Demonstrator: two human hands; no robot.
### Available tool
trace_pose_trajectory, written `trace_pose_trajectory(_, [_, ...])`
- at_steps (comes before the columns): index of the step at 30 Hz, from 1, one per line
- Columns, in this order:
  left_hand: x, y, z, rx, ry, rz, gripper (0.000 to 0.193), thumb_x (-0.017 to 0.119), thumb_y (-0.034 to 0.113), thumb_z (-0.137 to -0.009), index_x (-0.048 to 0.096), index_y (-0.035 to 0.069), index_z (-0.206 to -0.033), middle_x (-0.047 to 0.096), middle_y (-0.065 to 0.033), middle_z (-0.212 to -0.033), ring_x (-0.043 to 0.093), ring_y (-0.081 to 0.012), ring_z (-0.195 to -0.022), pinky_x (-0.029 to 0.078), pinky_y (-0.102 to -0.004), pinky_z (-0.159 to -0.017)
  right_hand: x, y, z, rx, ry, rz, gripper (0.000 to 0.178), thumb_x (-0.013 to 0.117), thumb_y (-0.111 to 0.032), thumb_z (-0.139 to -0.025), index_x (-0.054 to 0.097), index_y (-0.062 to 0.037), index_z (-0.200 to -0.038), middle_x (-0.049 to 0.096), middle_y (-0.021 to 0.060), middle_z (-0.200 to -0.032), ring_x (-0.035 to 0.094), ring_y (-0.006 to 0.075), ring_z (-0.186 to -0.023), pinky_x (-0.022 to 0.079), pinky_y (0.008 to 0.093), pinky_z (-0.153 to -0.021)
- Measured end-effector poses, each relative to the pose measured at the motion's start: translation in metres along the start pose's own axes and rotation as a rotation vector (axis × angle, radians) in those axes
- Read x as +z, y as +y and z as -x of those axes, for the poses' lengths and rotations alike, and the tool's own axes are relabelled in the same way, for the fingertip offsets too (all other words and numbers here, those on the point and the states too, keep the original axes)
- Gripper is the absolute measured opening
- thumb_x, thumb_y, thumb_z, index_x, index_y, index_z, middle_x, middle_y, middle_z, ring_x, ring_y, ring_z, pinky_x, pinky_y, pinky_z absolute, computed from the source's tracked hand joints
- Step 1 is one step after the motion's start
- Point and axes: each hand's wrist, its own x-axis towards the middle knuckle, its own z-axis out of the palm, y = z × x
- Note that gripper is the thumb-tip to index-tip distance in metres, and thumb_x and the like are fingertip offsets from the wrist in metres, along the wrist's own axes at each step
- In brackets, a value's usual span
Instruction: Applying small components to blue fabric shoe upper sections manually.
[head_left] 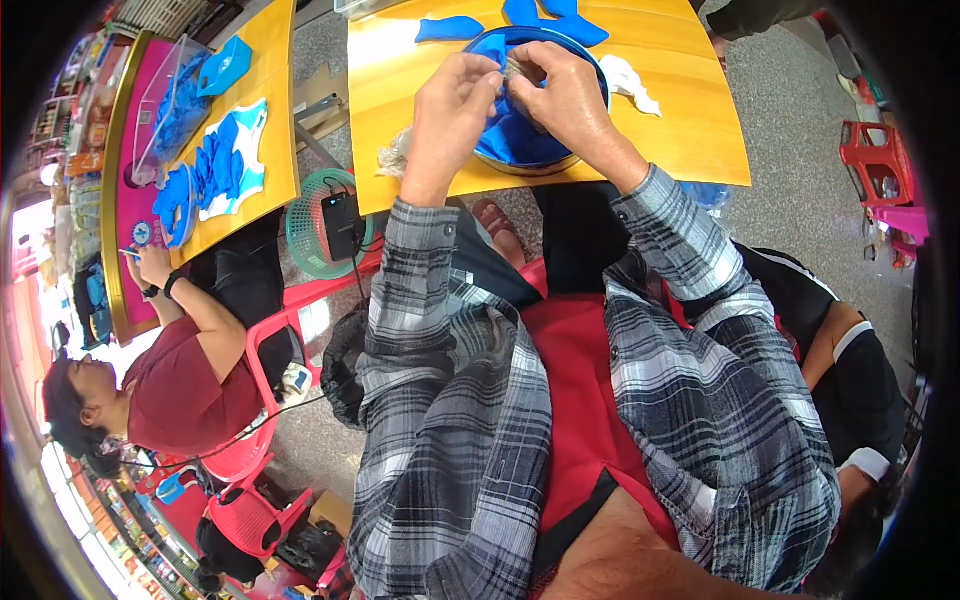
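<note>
My left hand [452,105] is over the left side of a round dark-rimmed basin [606,82], thumb and fingers pinched on a blue cloth piece [490,46]. Beside it, my right hand [572,98] is closed over a tuft of greyish-white stuffing [515,72], close to the cloth's edge. The fingertips partly hide where cloth and tuft meet. More blue cloth [520,140] lies in the basin. A white clump of stuffing [630,86] sits right of the basin, and another clump [396,155] lies at the table's left edge.
Small blue cloth shapes [448,29] lie behind the basin on the yellow table [680,130]. A green basket [300,240] stands below left. At the left table, a person in maroon [195,385] works near blue pieces [215,165]. Another person in black [855,390] sits at right.
</note>
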Motion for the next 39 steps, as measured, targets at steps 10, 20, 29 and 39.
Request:
trace_pose_trajectory(10, [0.000,-0.009,0.000,-0.118,0.164,0.259,0.014,0.062,0.011,-0.092,0.058,0.001,-0.101,0.059,-0.0012,-0.077,0.049,-0.0029,-0.058,0.038,-0.0158,-0.051,-0.011,0.010,-0.001,0.185,-0.079,-0.438,0.016,0.063,-0.013,-0.092,0.064,-0.0021,-0.104,0.066,0.0007,-0.095,0.061,0.0075,-0.083,0.051,0.0218,-0.074])
trace_pose_trajectory(20, [0.004,-0.010,-0.003,-0.074,0.192,0.132,0.016,0.062,0.010,-0.092,0.058,-0.001,-0.103,0.057,-0.0002,-0.077,0.051,-0.0041,-0.063,0.041,-0.0164,-0.056,-0.012,0.009,0.007,-0.150,-0.213,-0.281,0.018,0.062,-0.012,-0.089,0.065,-0.0081,-0.106,0.068,0.0051,-0.103,0.067,0.0196,-0.088,0.052,0.0303,-0.075])
trace_pose_trajectory(29, [-0.004,-0.023,0.000,-0.013,0.176,-0.096,0.017,0.061,0.011,-0.089,0.061,-0.002,-0.100,0.066,-0.0088,-0.084,0.061,-0.0121,-0.072,0.049,-0.0261,-0.063,-0.019,-0.005,0.002,-0.432,-0.292,0.187,0.013,0.060,-0.015,-0.087,0.060,-0.0115,-0.099,0.064,0.0046,-0.089,0.061,0.0256,-0.090,0.051,0.0392,-0.068])
trace_pose_trajectory(39, [-0.004,-0.019,0.002,-0.087,0.110,0.016,0.014,0.061,0.008,-0.092,0.059,-0.001,-0.102,0.059,-0.0013,-0.082,0.055,-0.0058,-0.069,0.045,-0.0179,-0.060,-0.006,0.007,0.005,0.107,-0.104,-0.181,0.018,0.059,-0.018,-0.092,0.062,-0.0061,-0.106,0.067,0.0081,-0.084,0.064,0.0173,-0.073,0.050,0.0299,-0.065])
